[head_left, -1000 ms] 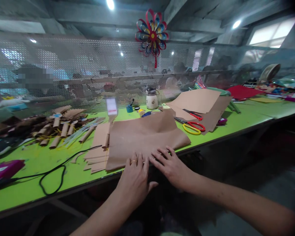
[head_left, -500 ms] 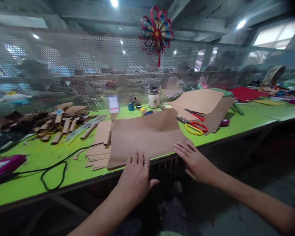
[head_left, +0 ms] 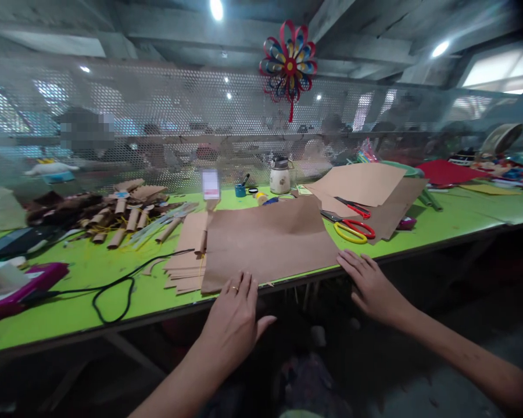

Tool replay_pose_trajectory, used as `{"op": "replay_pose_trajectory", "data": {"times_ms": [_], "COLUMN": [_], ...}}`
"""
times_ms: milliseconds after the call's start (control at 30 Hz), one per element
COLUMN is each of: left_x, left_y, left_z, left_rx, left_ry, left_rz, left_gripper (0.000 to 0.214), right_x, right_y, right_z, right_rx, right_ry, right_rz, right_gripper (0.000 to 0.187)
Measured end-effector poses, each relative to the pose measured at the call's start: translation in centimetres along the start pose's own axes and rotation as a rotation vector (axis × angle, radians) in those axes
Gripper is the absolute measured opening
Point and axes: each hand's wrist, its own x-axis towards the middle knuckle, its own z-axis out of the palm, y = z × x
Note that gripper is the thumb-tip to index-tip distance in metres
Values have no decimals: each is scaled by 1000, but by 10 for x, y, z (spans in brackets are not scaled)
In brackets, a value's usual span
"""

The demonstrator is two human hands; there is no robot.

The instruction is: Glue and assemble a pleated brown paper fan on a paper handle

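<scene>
A large sheet of brown kraft paper [head_left: 270,238] lies on the green table near its front edge, its far right part bulging up slightly. The fingers of my left hand [head_left: 235,313] rest flat on the sheet's near edge, thumb stretched out to the side. At the sheet's near right corner, my right hand [head_left: 375,287] touches the paper with outstretched fingertips. Neither hand grips anything. Cut brown paper pieces [head_left: 185,261] lie stacked to the left, partly under the sheet. Scissors with red and yellow handles [head_left: 351,232] lie beyond my right hand.
Red-handled scissors [head_left: 357,210] lie on more brown sheets [head_left: 361,180]. Rolled paper tubes [head_left: 131,220] and a black cord [head_left: 113,287] occupy the left side. Behind stand a jug [head_left: 280,177], a blue pot [head_left: 240,190] and a propped phone [head_left: 210,184]. A perforated screen [head_left: 178,116] backs the table.
My right hand has slid right along the near edge to the sheet's corner. My left hand has moved slightly left relative to the paper. The camera view has shifted a little.
</scene>
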Motion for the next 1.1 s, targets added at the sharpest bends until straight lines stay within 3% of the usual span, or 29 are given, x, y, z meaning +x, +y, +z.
{"op": "replay_pose_trajectory", "data": {"times_ms": [333, 500, 600, 733, 833, 967, 1100], "left_x": [-49, -57, -56, -45, -30, -18, -25], "left_y": [-43, -50, -48, -45, -35, -18, -15], "left_z": [0, 1, -2, -9, -7, 7, 19], "left_rx": [42, 31, 21, 16, -7, -26, 23], "left_ry": [211, 241, 235, 181, 156, 181, 238], "left_rz": [-74, -71, -115, -149, -97, -1, -4], "left_gripper": [50, 46, 41, 36, 37, 45, 50], "right_x": [0, -3, 1, 25, 49, 66, 56], "right_y": [0, 2, -2, -33, -75, -116, -110], "right_z": [9, 13, 3, -26, -39, -29, -15], "right_rx": [-31, -32, -49, -29, 98, 223, 235], "right_ry": [37, 48, 48, 21, -59, -112, -98], "right_rz": [17, 22, 48, 10, -146, -237, -197], "right_gripper": [74, 75, 69, 58, 66, 76, 77]}}
